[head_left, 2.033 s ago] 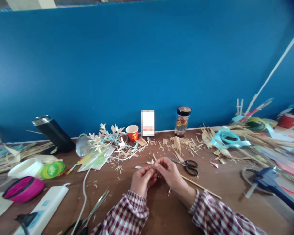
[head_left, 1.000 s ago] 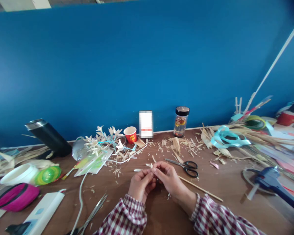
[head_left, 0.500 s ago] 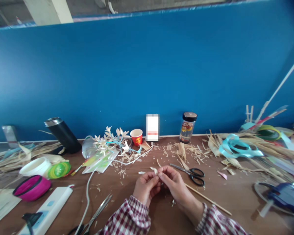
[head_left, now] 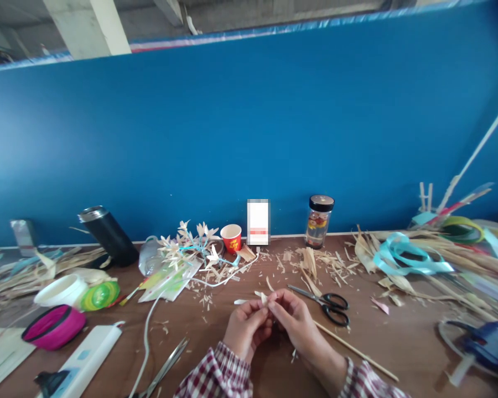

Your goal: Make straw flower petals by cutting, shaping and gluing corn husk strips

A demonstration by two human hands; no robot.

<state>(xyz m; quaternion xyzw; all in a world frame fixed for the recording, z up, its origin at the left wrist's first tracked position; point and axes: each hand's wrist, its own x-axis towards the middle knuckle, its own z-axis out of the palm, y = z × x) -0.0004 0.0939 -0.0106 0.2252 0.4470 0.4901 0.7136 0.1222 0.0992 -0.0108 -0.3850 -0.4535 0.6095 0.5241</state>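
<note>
My left hand (head_left: pixel 245 327) and my right hand (head_left: pixel 292 320) meet fingertip to fingertip over the table. Between them they pinch a small cream-coloured petal-like piece (head_left: pixel 263 298); its lower part is hidden by the fingers. Both hands are closed. Just beyond the right hand lie black-handled scissors (head_left: pixel 334 307), blades pointing left. A thin wooden stick (head_left: pixel 357 350) rests beside the right wrist. To the left of the left hand is a second pair of scissors (head_left: pixel 169 362), partly cut off by the frame.
Pale flowers on blue stems (head_left: pixel 191 246) lie near a red paper cup (head_left: pixel 231 237). A lidded jar (head_left: pixel 319 222) stands right of centre. Light blue ribbon (head_left: pixel 402 257) and a blue glue gun (head_left: pixel 489 345) are at right. A white cable (head_left: pixel 147 334) and power strip (head_left: pixel 87 359) lie left.
The view has tilted slightly upward, so everything sits a little lower in the frame. The hands keep the same pinch on the cream piece.
</note>
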